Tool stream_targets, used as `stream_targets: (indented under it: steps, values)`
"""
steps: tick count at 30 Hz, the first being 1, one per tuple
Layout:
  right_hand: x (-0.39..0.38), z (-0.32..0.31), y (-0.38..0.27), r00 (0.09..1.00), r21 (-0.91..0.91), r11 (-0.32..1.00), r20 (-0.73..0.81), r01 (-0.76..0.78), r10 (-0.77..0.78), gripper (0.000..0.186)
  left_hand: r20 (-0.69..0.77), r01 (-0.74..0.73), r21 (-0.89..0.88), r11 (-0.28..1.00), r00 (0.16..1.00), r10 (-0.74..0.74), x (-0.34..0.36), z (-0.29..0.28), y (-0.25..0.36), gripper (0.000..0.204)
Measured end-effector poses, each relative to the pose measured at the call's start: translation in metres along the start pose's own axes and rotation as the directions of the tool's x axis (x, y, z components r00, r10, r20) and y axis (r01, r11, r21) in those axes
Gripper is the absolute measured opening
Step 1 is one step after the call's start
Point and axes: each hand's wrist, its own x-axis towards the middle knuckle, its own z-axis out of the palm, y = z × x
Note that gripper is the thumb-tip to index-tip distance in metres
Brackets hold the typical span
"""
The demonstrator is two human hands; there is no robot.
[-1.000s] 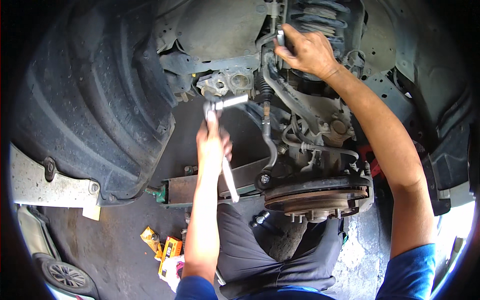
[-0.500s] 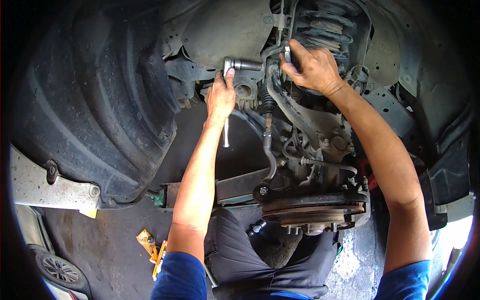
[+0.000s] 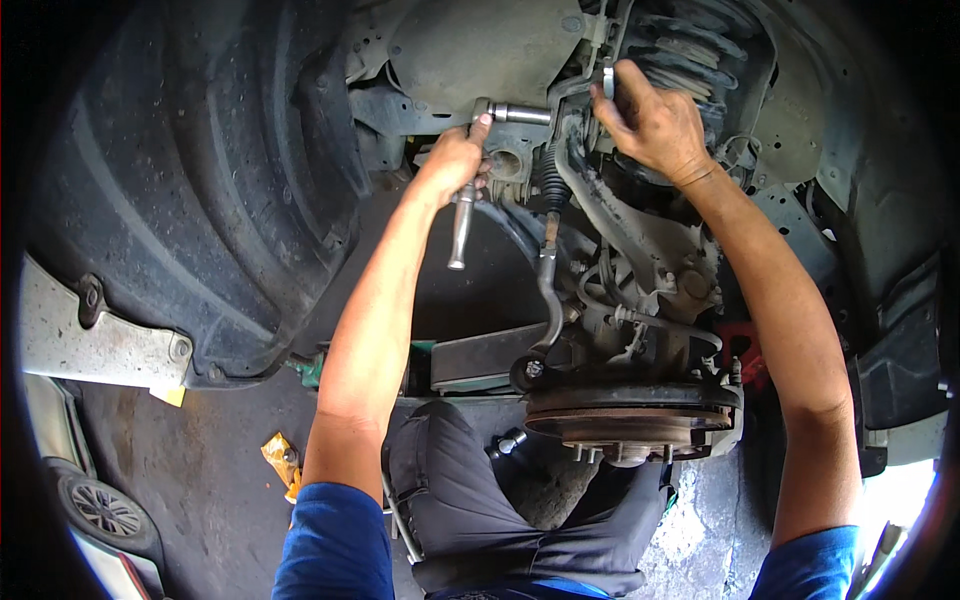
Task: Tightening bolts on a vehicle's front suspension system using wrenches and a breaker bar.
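My left hand (image 3: pixel 455 162) is closed round a ratchet wrench (image 3: pixel 463 228), the thumb up at its head and the handle hanging down below my fingers. From the head a long silver socket (image 3: pixel 525 114) runs sideways to the right, its end against a bracket beside the strut area. My right hand (image 3: pixel 658 125) is closed just right of that bracket, with a short silver end of a metal tool (image 3: pixel 608 82) showing at the fingertips. The rest of that tool is hidden. Below the socket hang a ribbed rubber boot (image 3: pixel 553 182) and a tie rod (image 3: pixel 547 280).
A brake disc (image 3: pixel 625 408) with studs sits low in front of my legs. Black wheel-arch liner (image 3: pixel 190 200) fills the left side. A coil spring (image 3: pixel 690 60) rises behind my right hand. On the floor lie a yellow packet (image 3: pixel 280 458) and a silver-ended tool (image 3: pixel 511 442).
The whole view has shifted, so the car parts sit further right. The ratchet's handle has swung with its lower end leftward, and my left fingers now wrap further round it. My right hand keeps its place.
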Motion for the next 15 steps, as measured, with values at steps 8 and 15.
stream_targets:
  steps: [8, 15]
  values:
    - [0.008, -0.004, -0.007, 0.998, 0.038, 0.999, -0.062, 0.001, 0.002, 0.039, -0.226, -0.129, 0.299, 0.946, 0.953, 0.201, 0.006, 0.031, -0.071, 0.053]
    - [0.068, -0.042, -0.013, 0.849, 0.243, 0.883, 0.46, -0.402, 0.26, 0.03, -0.301, -0.049, 0.434, 0.9, 0.933, 0.196, -0.016, 0.034, -0.062, 0.05]
